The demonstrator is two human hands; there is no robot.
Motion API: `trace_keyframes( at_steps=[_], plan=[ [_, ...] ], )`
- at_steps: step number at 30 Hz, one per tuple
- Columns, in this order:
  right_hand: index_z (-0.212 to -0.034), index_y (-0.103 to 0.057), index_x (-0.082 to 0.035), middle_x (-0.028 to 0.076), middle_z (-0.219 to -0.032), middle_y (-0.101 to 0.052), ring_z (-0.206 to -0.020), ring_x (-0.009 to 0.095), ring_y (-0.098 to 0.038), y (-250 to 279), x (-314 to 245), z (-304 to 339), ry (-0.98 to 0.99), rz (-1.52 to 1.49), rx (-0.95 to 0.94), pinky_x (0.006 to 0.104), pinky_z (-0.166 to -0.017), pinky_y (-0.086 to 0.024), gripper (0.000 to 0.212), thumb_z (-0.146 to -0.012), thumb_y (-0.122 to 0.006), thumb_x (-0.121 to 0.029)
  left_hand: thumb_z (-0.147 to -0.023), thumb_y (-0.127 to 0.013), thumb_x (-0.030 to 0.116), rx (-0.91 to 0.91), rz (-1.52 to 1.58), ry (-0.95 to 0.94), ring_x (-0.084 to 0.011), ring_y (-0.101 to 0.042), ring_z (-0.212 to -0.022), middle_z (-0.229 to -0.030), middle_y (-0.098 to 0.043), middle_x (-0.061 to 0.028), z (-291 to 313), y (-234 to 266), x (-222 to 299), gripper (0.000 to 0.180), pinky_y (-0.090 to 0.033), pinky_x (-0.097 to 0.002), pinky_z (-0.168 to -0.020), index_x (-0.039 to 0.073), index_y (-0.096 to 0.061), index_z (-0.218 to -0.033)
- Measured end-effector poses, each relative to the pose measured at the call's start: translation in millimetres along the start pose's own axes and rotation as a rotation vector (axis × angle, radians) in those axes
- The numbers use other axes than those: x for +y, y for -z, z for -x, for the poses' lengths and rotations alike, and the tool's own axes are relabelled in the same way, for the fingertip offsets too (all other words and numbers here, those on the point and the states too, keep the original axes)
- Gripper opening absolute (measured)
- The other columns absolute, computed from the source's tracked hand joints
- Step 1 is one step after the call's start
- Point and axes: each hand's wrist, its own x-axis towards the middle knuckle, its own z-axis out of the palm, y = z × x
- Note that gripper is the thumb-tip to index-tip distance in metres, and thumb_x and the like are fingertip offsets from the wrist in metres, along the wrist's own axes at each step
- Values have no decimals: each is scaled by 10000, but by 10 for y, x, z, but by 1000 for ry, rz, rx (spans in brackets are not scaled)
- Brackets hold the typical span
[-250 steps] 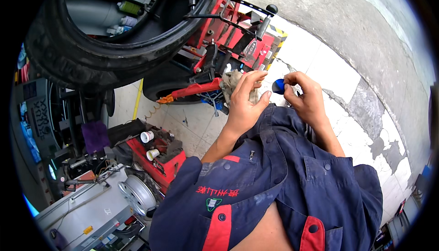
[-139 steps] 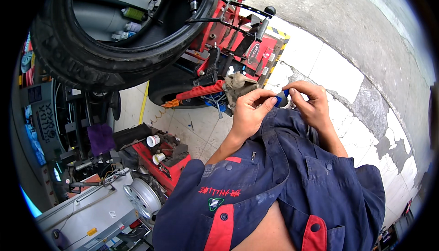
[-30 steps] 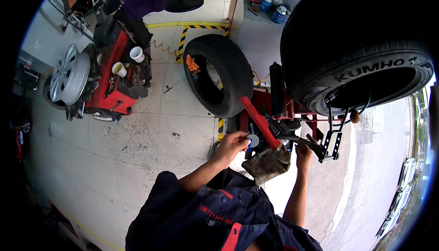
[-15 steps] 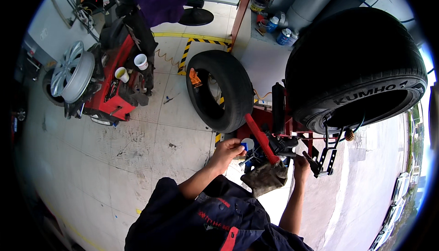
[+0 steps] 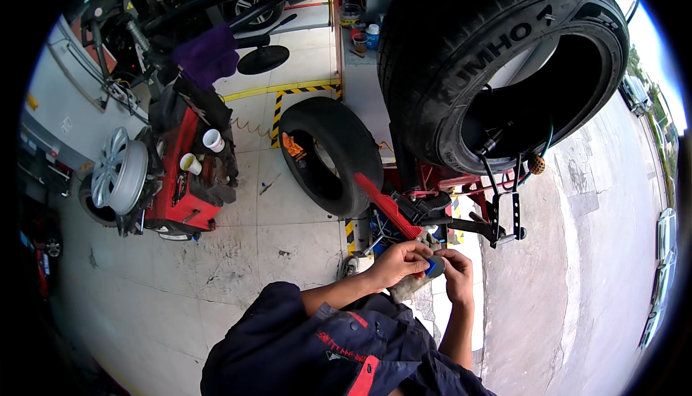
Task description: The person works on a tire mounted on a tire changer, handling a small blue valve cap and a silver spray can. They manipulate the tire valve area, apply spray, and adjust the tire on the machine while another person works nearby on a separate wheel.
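In front of my chest, both hands meet at a small round tire patch (image 5: 436, 269), dark grey with a blue piece of backing on its left side. My left hand (image 5: 395, 266) pinches it by the blue side, thumb and fingers closed. At the right edge of the patch, the fingertips of my right hand (image 5: 458, 275) are pinched together too. Below the hands, partly covered by them, hangs a dirty grey cloth (image 5: 408, 289). Just beyond sits a red bar (image 5: 389, 205) of the tire stand. A large tire (image 5: 411, 100) is mounted above the stand.
Another tire (image 5: 294, 116) stands left of the stand, an orange thing on its rim. Farther left, a red machine (image 5: 194, 207) carries two cups and a silver wheel rim (image 5: 127, 177). Cans (image 5: 372, 36) sit on the grey ledge behind. Parked cars (image 5: 664, 252) line the right.
My right hand has left the lever area by the stand and come to the patch. My left hand has moved right and nearer with the patch. The view has shifted.
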Motion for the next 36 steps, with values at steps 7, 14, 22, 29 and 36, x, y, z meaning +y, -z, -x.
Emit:
trace_keyframes(
  at_steps=[7, 14, 22, 29, 36],
  plan=[
    [-1098, -599, 52, 100, -936, -614, -773, 188, -614, 756, 48, 594, 82, -291, -195, 302, -718, -492, 330, -866, -639, -179, -882, -635, 77, -23, 9, -45, -131, -593, -698, -821, -631, -94, -206, -853, -631, 356, -476, -258, -653, 65, -375, -1126],
    [-1014, -611, 49, 105, -895, -601, -753, 205, -629, 1474, 249, 1097, -111, -653, -167, 282, -667, -513, 244, -801, -671, -55, -887, -633, 86, 36, -32, 37, -124, -588, -703, -834, -628, -100, -296, -1555, -1165, 351, -474, -254, -653, 59, -372, -1119],
    [-896, -640, 2, 110, -881, -587, -698, 239, -644, 1799, 254, 1000, -106, -829, -270, 326, -638, -547, 175, -734, -703, 18, -868, -647, 48, -50, -114, -2, -106, -579, -675, -808, -627, -88, -527, -1797, -1189, 348, -471, -234, -609, 51, -393, -1106],
    [-787, -586, -45, 83, -790, -571, -683, 219, -619, 1884, -3, 646, 72, -818, -248, 333, -663, -537, 161, -725, -728, -1, -817, -720, 94, -175, -258, -13, -59, -550, -628, -686, -578, -10, -1045, -1762, -926, 392, -425, -200, -560, 48, -423, -1069],
    [-719, -603, -57, 64, -792, -539, -781, 253, -545, 1663, -430, 105, 124, -860, -334, 381, -723, -448, 170, -727, -766, -103, -882, -654, 186, -22, -346, -166, -42, -496, -629, -680, -532, 12, -1519, -1277, -398, 316, -391, -201, -560, 41, -448, -1072]
  ],
)
